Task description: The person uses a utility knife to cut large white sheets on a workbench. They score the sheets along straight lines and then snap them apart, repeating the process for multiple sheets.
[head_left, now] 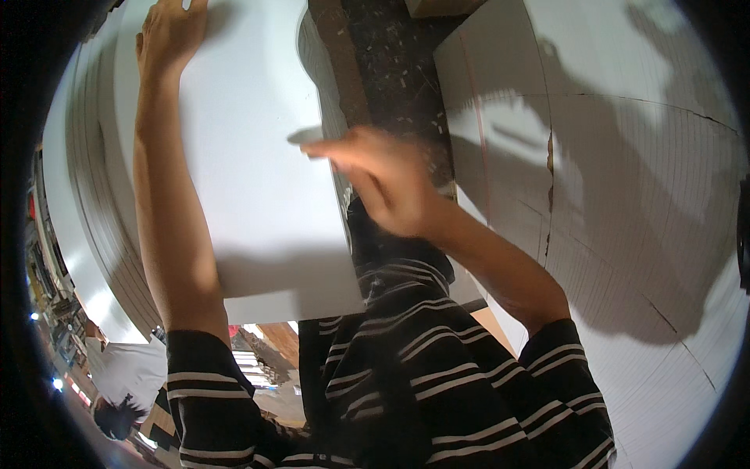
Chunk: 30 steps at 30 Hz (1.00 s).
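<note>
Two hands on top white sheet (258, 203): left hand (168, 31) flat at far edge, right hand (383, 184) blurred, fingertips pinching near edge; grip unclear. 2nd stack (625, 195) right of right hand.

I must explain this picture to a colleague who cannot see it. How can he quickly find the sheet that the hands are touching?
Start at the tall stack of white sheets on the left. Its top sheet is the one: the left hand presses its far end, the right hand reaches its right edge. Unlike the right-hand white stack, it lies smooth, without cracks.
</note>
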Available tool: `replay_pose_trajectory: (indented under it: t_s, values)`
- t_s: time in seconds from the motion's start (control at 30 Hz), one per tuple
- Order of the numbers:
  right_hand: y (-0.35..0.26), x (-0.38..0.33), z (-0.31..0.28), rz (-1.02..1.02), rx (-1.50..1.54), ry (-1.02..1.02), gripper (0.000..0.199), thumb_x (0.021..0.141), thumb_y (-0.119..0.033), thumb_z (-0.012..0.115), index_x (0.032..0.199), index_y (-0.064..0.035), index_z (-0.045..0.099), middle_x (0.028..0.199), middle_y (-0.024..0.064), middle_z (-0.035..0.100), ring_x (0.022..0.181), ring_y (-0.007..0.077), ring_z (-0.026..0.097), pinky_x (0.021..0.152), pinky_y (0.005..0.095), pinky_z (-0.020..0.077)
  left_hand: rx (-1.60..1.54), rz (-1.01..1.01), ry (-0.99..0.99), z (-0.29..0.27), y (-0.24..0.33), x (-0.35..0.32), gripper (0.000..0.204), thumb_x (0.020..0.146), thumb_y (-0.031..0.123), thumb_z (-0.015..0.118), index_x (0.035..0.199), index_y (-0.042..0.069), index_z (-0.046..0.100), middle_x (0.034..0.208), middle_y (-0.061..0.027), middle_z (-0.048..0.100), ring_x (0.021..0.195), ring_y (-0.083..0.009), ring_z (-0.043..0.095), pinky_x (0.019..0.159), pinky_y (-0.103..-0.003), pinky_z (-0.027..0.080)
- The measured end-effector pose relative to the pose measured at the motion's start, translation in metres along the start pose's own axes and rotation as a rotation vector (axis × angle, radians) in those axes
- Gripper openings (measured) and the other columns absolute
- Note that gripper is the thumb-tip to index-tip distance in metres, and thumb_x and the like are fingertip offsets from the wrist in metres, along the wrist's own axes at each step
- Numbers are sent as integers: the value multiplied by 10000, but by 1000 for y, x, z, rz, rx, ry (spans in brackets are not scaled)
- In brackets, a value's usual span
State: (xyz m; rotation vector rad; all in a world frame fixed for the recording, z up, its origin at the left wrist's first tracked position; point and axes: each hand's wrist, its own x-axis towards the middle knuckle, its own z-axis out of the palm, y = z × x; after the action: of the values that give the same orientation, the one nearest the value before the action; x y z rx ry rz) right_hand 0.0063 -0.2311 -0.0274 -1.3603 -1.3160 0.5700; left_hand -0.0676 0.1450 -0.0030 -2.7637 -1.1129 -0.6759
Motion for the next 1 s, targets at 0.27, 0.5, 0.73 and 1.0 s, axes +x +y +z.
replay_pose_trajectory:
  t_s: [0.27, 0.5, 0.73, 1.0]
  values:
    - [-63, -103, 16, -18, -46, 22, 407, 917, 4, 624, 1258, -189, 736, 911, 61, 658, 788, 196, 612, 662, 361, 479, -105, 42, -8, -20, 44, -9, 550, 1051, 374, 489, 1474, 24, 515, 1411, -283, 576, 1338, -452, 518, 1143, -592, 345]
    - [-74, -196, 15, -4, -220, -310, 607, 879, -60, 700, 1424, -311, 604, 986, 51, 678, 921, 232, 649, 773, 403, 523, -34, 40, 9, 24, 14, -4, 675, 1016, 681, 419, 1560, 284, 466, 1610, -158, 437, 1488, -389, 401, 1222, -603, 273]
    - [-31, -265, -44, 741, -191, -31, 453, 1012, -83, 590, 1462, -104, 538, 1054, 107, 722, 895, 240, 677, 783, 383, 554, -90, 379, -159, -43, 95, -176, 636, 1019, 524, 569, 1584, 272, 423, 1701, -91, 284, 1566, -389, 229, 1258, -629, 137]
    - [-11, -264, -15, 1136, 902, 775, 376, 1066, -131, 565, 1424, -44, 490, 1001, 132, 723, 789, 204, 680, 699, 349, 563, -168, 503, -560, -179, 128, -311, 853, 798, 319, 844, 1558, 187, 478, 1700, -221, 206, 1556, -514, 127, 1229, -721, 93]
